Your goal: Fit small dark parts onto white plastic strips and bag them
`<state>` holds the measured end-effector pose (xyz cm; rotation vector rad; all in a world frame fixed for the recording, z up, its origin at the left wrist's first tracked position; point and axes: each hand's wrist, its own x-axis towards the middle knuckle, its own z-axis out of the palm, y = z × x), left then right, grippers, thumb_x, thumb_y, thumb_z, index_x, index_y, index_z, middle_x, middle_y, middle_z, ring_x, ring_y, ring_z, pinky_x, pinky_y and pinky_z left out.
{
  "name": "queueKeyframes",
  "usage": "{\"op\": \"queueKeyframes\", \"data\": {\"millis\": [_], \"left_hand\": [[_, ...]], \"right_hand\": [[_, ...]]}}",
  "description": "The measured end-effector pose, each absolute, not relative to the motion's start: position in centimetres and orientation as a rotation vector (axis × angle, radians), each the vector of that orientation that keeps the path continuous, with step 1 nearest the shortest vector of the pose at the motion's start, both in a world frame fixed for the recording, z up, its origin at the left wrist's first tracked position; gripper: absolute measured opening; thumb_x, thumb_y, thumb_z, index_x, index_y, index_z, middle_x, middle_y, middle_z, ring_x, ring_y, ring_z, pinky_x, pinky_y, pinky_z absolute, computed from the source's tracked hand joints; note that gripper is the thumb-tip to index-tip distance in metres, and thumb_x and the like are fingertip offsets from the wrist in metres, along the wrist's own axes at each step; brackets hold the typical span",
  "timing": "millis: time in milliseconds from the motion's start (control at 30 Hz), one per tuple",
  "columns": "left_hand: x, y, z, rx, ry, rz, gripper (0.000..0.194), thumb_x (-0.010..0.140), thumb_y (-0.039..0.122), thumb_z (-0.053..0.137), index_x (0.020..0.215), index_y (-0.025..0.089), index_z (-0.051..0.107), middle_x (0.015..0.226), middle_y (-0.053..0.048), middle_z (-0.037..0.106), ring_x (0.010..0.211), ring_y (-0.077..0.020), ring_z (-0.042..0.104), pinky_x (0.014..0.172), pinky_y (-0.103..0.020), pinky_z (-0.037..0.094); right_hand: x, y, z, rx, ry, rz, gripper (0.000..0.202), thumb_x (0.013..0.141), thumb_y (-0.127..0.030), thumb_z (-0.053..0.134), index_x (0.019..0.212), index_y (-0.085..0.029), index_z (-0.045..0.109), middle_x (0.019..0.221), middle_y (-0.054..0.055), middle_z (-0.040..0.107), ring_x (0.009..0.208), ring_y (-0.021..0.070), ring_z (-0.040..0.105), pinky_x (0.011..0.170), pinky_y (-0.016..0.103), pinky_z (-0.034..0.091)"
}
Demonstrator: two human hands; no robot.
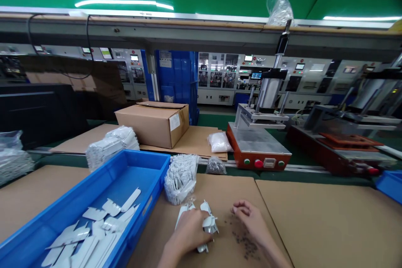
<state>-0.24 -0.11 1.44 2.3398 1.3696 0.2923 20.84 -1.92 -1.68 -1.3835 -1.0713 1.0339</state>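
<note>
Gripping white parts (pixel 210 222): left hand (pixel 191 227) | right hand (pixel 250 217): pinched, contents unclear | risk: dark pieces (pixel 248 246) beside it scattering | cause: lying loose, wrist brushing them

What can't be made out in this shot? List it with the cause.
All in the head view:
- Left hand: fingertips and their grip, hidden behind the hand itself.
- Right hand: whether the fingertips pinch a piece; too small.
- Dark bits: shape and count; too small, blurred.
- Blue tray: near end, cut off by the bottom edge.
- Carton: contents, hidden by its walls and top.
- Carton label: text, too small.
</note>
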Motion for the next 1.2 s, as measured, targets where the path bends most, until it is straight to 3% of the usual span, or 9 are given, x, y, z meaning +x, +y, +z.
{"op": "queueKeyframes", "data": {"millis": [100,267,367,467,700,967,1200], "left_hand": [[0.1,0.0,1.5,2.207,1.315,0.446,0.016,0.060,0.035,0.058,0.067,0.020,0.061,0.063,0.000,0.061,0.060,-0.0160,0.054,0.051,-0.020,0.029],[1.4,0.1,2.0,1.872,1.198,0.800,0.021,0.072,0.034,0.047,0.071,0.017,0.058,0.060,0.001,0.057,0.058,-0.0131,0.051,0.053,-0.019,0.033],[2.7,0.0,1.4,1.607,1.174,0.892,0.025,0.070,0.039,0.049,0.069,0.015,0.056,0.052,0.003,0.050,0.050,-0.0102,0.046,0.048,-0.019,0.033],[4.0,-0.2,0.2,1.323,1.141,0.766,0.030,0.067,0.045,0.052,0.068,0.015,0.052,0.037,0.009,0.035,0.032,-0.0060,0.031,0.035,-0.018,0.024],[4.7,-0.4,-0.6,1.011,1.026,0.834,0.033,0.061,0.046,0.058,0.071,0.016,0.047,0.030,0.014,0.024,0.026,-0.0020,0.016,0.030,-0.015,0.013],[4.4,-0.6,-0.4,1.222,1.028,0.843,0.028,0.065,0.042,0.056,0.067,0.015,0.052,0.035,0.010,0.031,0.030,-0.0029,0.026,0.034,-0.015,0.020],[4.2,-0.8,0.5,1.251,1.049,0.839,0.032,0.065,0.046,0.054,0.067,0.014,0.054,0.041,0.007,0.038,0.036,-0.0052,0.035,0.038,-0.017,0.026]], "right_hand": [[20.9,-1.8,-1.9,-1.396,-1.062,1.061,0.022,0.061,-0.036,0.061,0.068,-0.017,0.052,0.057,0.002,0.065,0.039,0.0116,0.050,0.038,0.020,0.032],[21.0,-1.7,-1.8,-1.372,-1.036,1.008,0.020,0.059,-0.032,0.064,0.066,-0.017,0.052,0.053,0.001,0.063,0.052,0.0156,0.056,0.045,0.022,0.038],[20.7,-2.0,-1.4,-1.261,-0.953,1.129,0.023,0.062,-0.034,0.064,0.074,-0.018,0.052,0.065,0.003,0.065,0.052,0.0137,0.055,0.046,0.021,0.040],[19.8,-2.4,-0.9,-1.106,-0.908,1.189,0.024,0.064,-0.034,0.065,0.078,-0.019,0.052,0.075,0.003,0.066,0.058,0.0130,0.056,0.054,0.023,0.044],[17.8,-2.6,-1.6,-1.025,-0.990,1.228,0.023,0.062,-0.031,0.068,0.074,-0.017,0.055,0.072,0.003,0.062,0.068,0.0161,0.057,0.058,0.024,0.047],[18.1,-3.0,-0.5,-1.149,-1.201,1.028,0.019,0.070,-0.033,0.059,0.080,-0.017,0.059,0.079,0.006,0.062,0.076,0.0190,0.057,0.070,0.028,0.046],[17.6,-3.3,-0.1,-1.155,-1.301,1.037,0.019,0.070,-0.035,0.057,0.074,-0.017,0.060,0.072,0.005,0.063,0.070,0.0191,0.058,0.066,0.027,0.047]]}}
